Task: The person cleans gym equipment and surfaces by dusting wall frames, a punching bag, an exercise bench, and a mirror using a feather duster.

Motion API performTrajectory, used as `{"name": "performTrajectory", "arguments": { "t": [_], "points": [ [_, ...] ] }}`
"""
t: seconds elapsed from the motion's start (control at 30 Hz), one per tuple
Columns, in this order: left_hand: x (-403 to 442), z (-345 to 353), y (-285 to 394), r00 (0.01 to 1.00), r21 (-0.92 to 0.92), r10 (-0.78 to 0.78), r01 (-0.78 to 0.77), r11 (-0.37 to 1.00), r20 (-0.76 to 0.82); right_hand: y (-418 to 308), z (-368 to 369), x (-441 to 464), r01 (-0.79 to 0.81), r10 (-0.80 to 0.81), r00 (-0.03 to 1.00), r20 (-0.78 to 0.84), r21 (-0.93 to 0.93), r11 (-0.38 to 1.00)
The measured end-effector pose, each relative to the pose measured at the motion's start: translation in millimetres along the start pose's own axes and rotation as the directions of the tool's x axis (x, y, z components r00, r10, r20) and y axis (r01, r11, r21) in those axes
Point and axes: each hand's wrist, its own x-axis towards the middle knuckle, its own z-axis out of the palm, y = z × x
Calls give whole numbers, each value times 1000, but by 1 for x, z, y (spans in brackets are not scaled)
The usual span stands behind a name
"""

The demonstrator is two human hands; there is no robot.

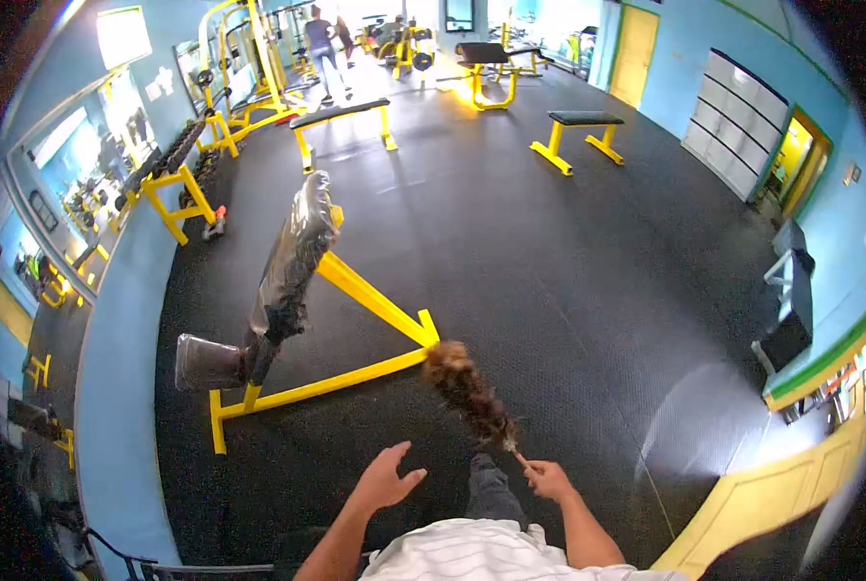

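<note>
I see a feather duster (470, 397) in mottled brown, tawnier at its tip. The incline bench's frame (375, 300) is bright yellow, its padding (297, 252) dark. White with thin greyish stripes covers the shirt (471, 552); the floor (510, 252) is black, the wall (128, 387) light blue, the far door (636, 53) yellow.

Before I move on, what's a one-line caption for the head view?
Right hand grips a duster near the closest bench; left hand hovers empty.

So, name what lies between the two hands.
In the head view, a dark-trousered leg and black floor lie between the left hand and the right hand.
</note>
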Motion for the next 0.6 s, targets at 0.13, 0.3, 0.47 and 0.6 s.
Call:
{"name": "performTrajectory", "arguments": {
  "t": [0.13, 0.3, 0.47, 0.6],
  "points": [
    [31, -2, 11, 995, -175, -101, 96, 980, -23, -135, -67, 6, 352, -365, 929, 59, -443, 824],
    [84, -54, 17, 885, -170, -137, 67, 983, -445, -335, -92, 29, 497, -584, 804, 111, -666, 556],
    [121, -103, 60, 698, -248, -177, -1, 969, -694, -460, -53, 133, 561, -810, 497, 311, -827, 27],
    [118, -89, 54, 720, -412, -298, 18, 911, -626, -470, -81, 206, 333, -720, 605, 340, -929, -159]
  ]
}}
